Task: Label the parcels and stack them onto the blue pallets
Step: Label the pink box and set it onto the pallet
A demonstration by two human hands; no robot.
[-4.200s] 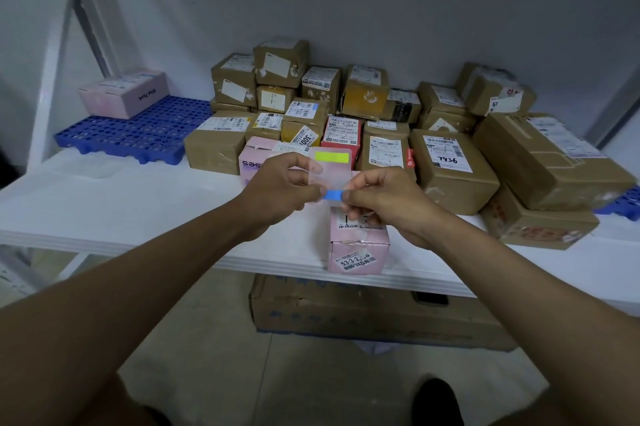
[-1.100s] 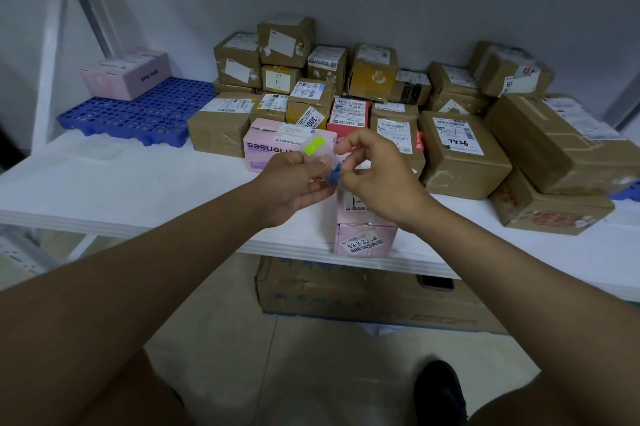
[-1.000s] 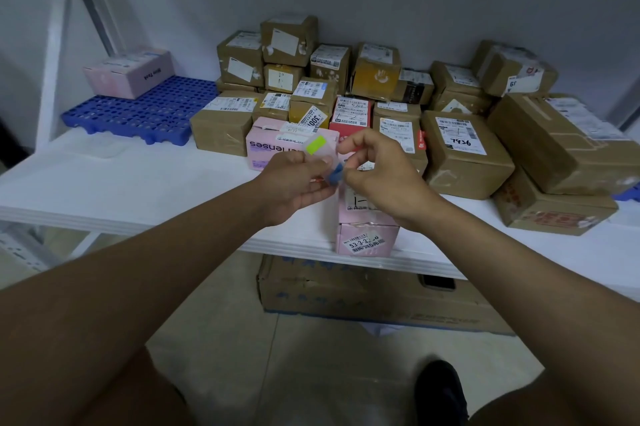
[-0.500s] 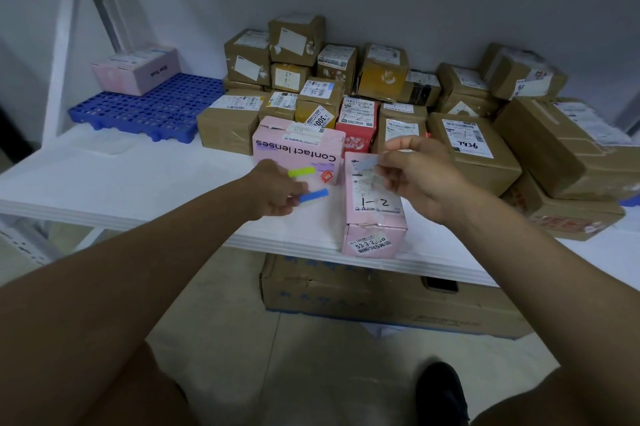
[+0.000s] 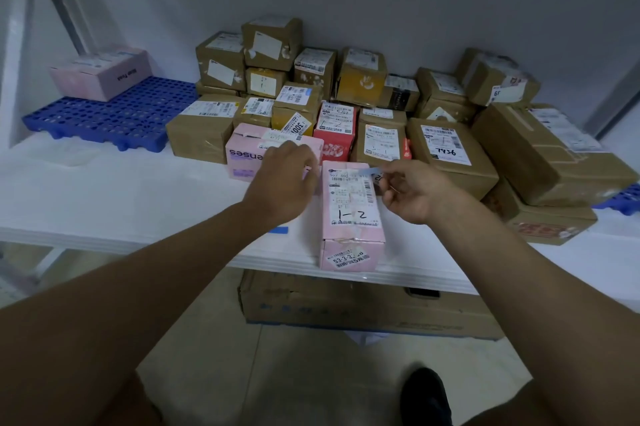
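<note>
Pink parcel [image 5: 349,207]: handwritten "1-2" on top, "53-3-3" sticker on front.
Right hand [image 5: 412,191]: grip pinches sticker [image 5: 373,172] over the parcel's far end.
Left hand [image 5: 282,179]: beside the parcel; grip unclear.

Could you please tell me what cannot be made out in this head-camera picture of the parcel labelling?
- Head view: the left hand shows only its back, so whatever it holds is hidden.
- The small label pinched by the right hand is blurred and unreadable.
- The print on the pink parcel is too small, apart from its handwriting.
- The right blue pallet is hidden by brown parcels and cut off.
</note>
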